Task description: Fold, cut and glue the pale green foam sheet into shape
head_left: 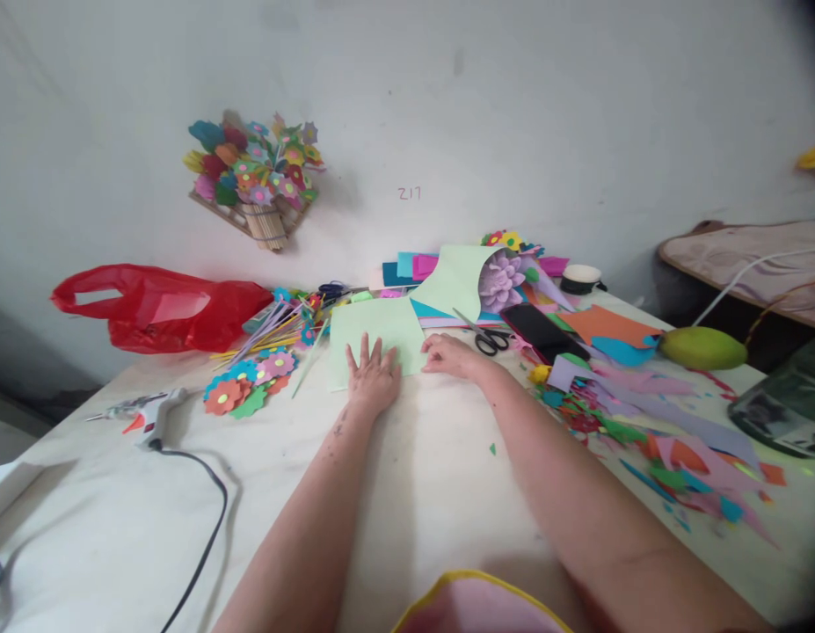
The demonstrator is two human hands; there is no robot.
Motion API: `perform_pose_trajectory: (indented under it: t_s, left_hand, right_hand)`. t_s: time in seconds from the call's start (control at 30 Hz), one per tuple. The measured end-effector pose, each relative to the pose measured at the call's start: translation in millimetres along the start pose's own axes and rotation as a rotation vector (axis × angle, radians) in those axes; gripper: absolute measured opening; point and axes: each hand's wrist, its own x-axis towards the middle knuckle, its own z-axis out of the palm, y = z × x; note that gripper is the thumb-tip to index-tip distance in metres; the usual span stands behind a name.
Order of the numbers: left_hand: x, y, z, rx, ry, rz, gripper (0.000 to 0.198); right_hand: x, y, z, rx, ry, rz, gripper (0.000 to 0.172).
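A light green craft sheet [407, 325] lies flat on the white table. My left hand [374, 380] presses on its lower part, palm down with the fingers spread. At the sheet's right edge my right hand [448, 356] is closed, thumb and fingers curled together; whatever they may pinch is too small to make out. Black-handled scissors [490, 339] rest just beyond my right hand. Behind them stands a curved pale green sheet [454, 280] beside a lilac layered flower [501, 281]. A thin pale green stick [308, 360] lies left of the flat sheet.
Left are cut-out flowers [252, 382], a red plastic bag [176, 308] and a glue gun [157, 418] with its cable trailing forward. To the right are a phone [539, 331], colourful scraps [684, 457], a yellow-green oval object [703, 349] and a clear container [789, 400].
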Motion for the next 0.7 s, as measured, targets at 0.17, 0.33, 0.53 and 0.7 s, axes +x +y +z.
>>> perform_pose_trajectory:
  t_s: [0.17, 0.33, 0.53, 0.7]
  left_hand:
    - [0.0, -0.1, 0.7, -0.011, -0.001, -0.009, 0.046]
    - [-1.7, 0.1, -0.6, -0.008, 0.022, -0.022, 0.046]
    - [-2.4, 0.9, -2.1, -0.003, 0.049, -0.035, 0.045]
    - [-1.9, 1.4, -2.7, -0.014, 0.051, -0.047, 0.044]
  right_hand:
    - [-1.8, 4.6, -2.0, 0.0, -0.015, 0.003, 0.015]
    - [-2.1, 6.0, -3.0, -0.001, -0.021, -0.002, 0.016]
    - [-5.2, 6.9, -8.3, -0.041, -0.02, 0.022, 0.017]
    - [-4.8, 5.2, -11.3, -0.112, -0.058, 0.046, 0.018]
